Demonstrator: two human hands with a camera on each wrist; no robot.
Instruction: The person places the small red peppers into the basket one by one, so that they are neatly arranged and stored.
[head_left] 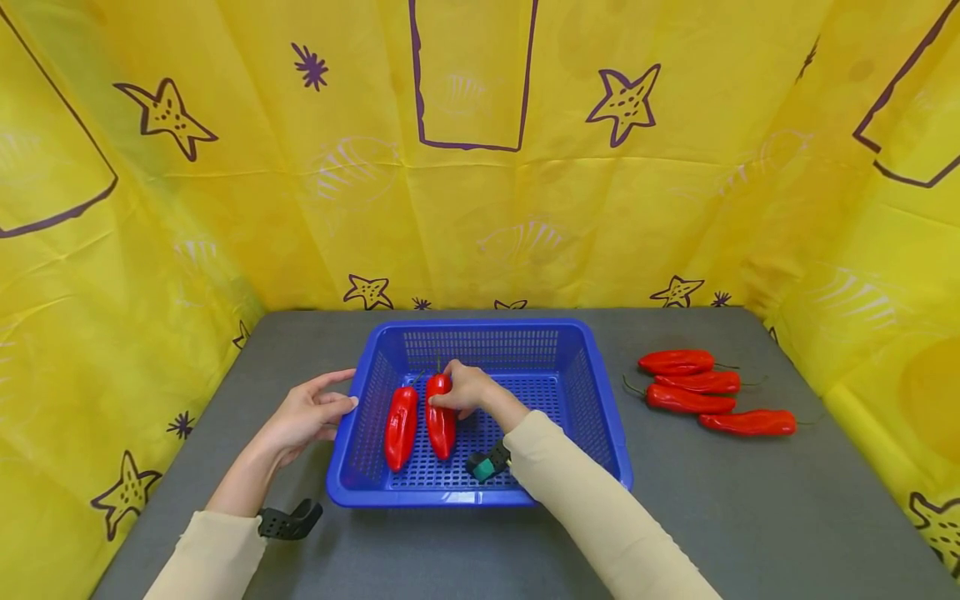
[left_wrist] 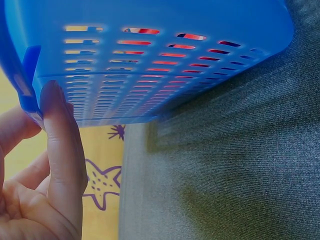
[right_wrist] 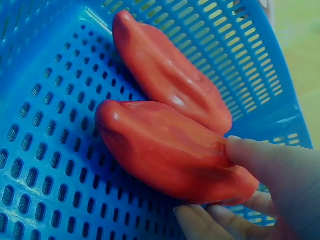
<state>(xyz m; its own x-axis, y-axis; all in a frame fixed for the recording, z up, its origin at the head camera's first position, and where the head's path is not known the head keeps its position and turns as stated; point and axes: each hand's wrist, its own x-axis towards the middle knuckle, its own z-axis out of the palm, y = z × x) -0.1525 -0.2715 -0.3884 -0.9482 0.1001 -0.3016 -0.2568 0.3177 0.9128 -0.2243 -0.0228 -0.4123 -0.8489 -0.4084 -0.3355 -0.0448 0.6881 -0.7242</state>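
A blue slotted basket [head_left: 480,498] holds two red peppers lying side by side. My right hand [head_left: 472,390] reaches inside and pinches the stem end of the right-hand pepper [head_left: 441,429]; in the right wrist view the thumb lies on top of that pepper [right_wrist: 165,150] and the fingers beneath it. The other pepper [head_left: 401,429] lies to its left, nearer the basket's left wall. My left hand [head_left: 303,417] is at the basket's left rim, and in the left wrist view its thumb and fingers [left_wrist: 62,150] grip the rim edge.
Several more red peppers [head_left: 690,403] lie loosely grouped on the grey table [head_left: 712,517] to the right of the basket. A yellow curtain [head_left: 480,208] with starfish drawings stands behind the table and along both sides.
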